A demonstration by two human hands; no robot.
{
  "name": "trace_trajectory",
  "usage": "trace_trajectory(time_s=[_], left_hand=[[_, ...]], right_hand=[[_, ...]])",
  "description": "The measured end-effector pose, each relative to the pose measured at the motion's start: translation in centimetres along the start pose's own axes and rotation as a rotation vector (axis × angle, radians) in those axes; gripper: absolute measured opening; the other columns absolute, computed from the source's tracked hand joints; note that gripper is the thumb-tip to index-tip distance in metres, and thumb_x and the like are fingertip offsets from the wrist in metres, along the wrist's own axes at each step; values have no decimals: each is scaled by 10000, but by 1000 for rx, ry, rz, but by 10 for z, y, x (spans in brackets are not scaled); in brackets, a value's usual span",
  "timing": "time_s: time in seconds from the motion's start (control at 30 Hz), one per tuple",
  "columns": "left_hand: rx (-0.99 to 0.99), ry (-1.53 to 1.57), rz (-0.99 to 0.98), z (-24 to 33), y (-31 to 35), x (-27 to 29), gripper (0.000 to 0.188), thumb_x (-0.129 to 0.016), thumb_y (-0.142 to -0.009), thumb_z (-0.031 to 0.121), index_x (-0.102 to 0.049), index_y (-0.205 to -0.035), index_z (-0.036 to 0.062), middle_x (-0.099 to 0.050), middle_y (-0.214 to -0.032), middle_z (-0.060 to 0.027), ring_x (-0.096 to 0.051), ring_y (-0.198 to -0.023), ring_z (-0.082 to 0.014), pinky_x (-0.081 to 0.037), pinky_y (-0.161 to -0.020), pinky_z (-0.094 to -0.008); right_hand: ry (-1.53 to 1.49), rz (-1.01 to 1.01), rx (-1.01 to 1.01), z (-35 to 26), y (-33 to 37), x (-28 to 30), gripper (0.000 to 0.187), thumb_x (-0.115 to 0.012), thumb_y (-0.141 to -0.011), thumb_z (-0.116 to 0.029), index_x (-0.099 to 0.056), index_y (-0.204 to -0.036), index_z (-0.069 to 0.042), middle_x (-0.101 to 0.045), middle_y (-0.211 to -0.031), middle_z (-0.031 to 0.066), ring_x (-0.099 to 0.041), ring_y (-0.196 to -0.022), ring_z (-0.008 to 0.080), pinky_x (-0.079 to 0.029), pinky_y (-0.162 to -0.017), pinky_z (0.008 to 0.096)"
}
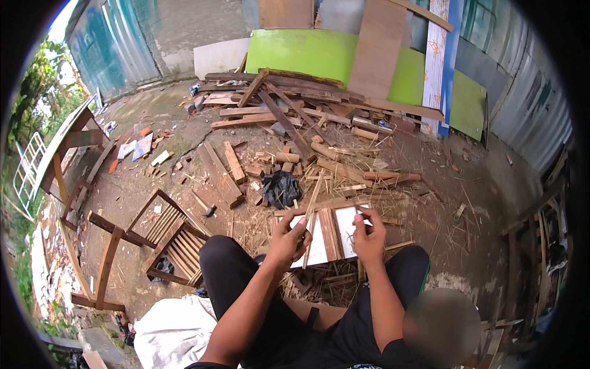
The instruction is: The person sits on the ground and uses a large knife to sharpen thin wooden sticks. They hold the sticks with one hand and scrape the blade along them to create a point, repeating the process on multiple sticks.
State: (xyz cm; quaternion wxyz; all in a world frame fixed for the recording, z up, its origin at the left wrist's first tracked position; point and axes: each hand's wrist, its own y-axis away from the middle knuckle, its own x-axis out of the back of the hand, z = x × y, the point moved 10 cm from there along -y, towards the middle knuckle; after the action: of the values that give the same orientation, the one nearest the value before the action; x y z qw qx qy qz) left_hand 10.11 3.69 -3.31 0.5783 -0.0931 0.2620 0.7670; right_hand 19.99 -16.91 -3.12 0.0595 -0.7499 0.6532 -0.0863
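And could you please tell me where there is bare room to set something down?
Mostly bare ground lies between the right knee and the corrugated wall; a smaller patch separates the slatted frame and the rubble. It is crowded round the timber pile, the black bag and the white board beneath the left hand and right hand.

Single head-worn wide fisheye view, facing forward and down; bare left hand [289, 242] and bare right hand [370, 237] near, just below frame centre; bright-green flat panel [301, 55] farther off, upper centre.
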Motion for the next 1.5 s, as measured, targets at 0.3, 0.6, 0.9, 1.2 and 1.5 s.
trace_trajectory(time_s=[0.3, 0.6, 0.9, 1.2, 1.5], left_hand=[[-23, -5, 43, -4, -6, -1, 215, -533, -1103, 179, -559, -1302, 100, -592, -659, -68, -364, -357, -87, -213, -335, -252], [-41, 18, 132, -9, -9, 9, 186, -570, -1056, 117, -676, -1109, -26, -584, -645, -43, -389, -383, -74, -246, -365, -246], [-28, -36, 106, -7, -3, -8, 153, -579, -1056, 100, -660, -995, -16, -476, -644, 31, -388, -479, -60, -276, -438, -246], [5, 32, 59, -15, -5, -16, 167, -535, -1092, 127, -617, -1009, 8, -464, -678, 39, -380, -511, -55, -270, -453, -247], [-62, -371, -176, -20, 19, -28, 404, -528, -1097, 118, -573, -1480, -2, -438, -697, 74, -363, -582, -49, -310, -529, -245]], right_hand=[[275, -214, 425, -73, 36, -44, 229, -765, -917, -34, -751, -1138, 22, -709, -899, 155, -677, -758, 247, -533, -693, 337], [286, -286, 444, -68, 43, -46, 279, -778, -888, -12, -758, -1166, 8, -701, -882, 169, -694, -747, 270, -544, -675, 354], [458, -200, 524, -62, 39, -30, 300, -807, -871, -53, -781, -1169, -67, -677, -839, 121, -673, -665, 275, -525, -574, 366], [516, -158, 586, -57, 36, -25, 311, -799, -877, -79, -780, -1187, -102, -669, -836, 103, -657, -659, 275, -524, -567, 365], [507, 300, 213, 32, -28, 78, 192, -721, -979, -215, -752, -1088, -59, -735, -858, 134, -706, -728, 315, -543, -678, 400]])
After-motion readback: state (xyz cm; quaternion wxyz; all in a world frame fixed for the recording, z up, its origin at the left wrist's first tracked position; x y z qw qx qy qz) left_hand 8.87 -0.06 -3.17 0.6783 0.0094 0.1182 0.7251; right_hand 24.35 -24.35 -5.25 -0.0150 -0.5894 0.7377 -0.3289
